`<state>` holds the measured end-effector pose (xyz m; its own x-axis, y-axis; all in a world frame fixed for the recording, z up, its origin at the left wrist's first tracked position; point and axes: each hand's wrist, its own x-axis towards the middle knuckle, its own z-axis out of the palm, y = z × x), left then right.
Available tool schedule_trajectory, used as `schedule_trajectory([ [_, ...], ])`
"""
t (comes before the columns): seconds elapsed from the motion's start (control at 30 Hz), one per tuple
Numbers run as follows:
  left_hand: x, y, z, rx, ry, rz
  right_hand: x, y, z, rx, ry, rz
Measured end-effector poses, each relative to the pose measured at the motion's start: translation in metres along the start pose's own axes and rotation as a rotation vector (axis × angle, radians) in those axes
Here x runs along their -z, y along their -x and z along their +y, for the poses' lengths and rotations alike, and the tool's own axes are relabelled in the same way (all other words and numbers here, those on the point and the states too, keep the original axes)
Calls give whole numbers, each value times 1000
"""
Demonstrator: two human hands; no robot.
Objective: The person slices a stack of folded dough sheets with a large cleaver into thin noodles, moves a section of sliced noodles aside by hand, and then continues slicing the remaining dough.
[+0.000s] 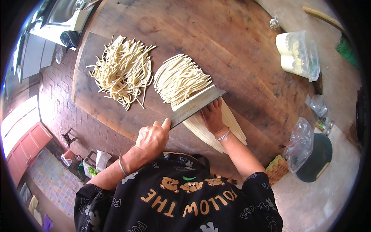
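My left hand is closed round the handle of a wide-bladed cleaver, whose blade slants up to the right across a folded dough sheet. My right hand lies palm down on the folded sheet, its fingertips close against the near side of the blade and partly hidden by it. Beyond the blade lies a row of cut noodles, still side by side. Further left, a loose, tangled heap of noodles rests on the wooden table.
A clear plastic container of flour stands at the right edge. Nearer on that side are a plastic bag, a dark round lid or board and egg trays. A sink is at the upper left.
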<state>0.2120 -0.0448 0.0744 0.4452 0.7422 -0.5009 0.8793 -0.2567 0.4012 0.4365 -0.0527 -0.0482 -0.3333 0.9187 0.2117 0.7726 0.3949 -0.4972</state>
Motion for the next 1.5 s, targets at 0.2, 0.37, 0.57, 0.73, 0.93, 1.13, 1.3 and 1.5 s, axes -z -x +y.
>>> schedule_trajectory([
  [0.2,-25,-44,-1,-122,69,173,2,-4,-3,-14,28,-13],
  [0.37,10,-26,5,-71,-31,109,2,2,-3,14,28,19],
  [0.57,19,7,10,-16,-25,-66,3,3,0,14,1,25],
  [0.73,-8,-3,-3,-45,31,24,4,1,-3,-5,-2,12],
  [0.93,-17,-49,2,-127,81,181,2,-3,-1,-4,17,8],
  [1.13,16,-8,10,-58,-37,-7,4,2,0,11,56,31],
  [1.3,14,7,6,-5,-21,-81,5,1,-2,9,-12,40],
  [1.5,-27,-25,-8,-72,83,145,7,0,-5,-14,12,9],
])
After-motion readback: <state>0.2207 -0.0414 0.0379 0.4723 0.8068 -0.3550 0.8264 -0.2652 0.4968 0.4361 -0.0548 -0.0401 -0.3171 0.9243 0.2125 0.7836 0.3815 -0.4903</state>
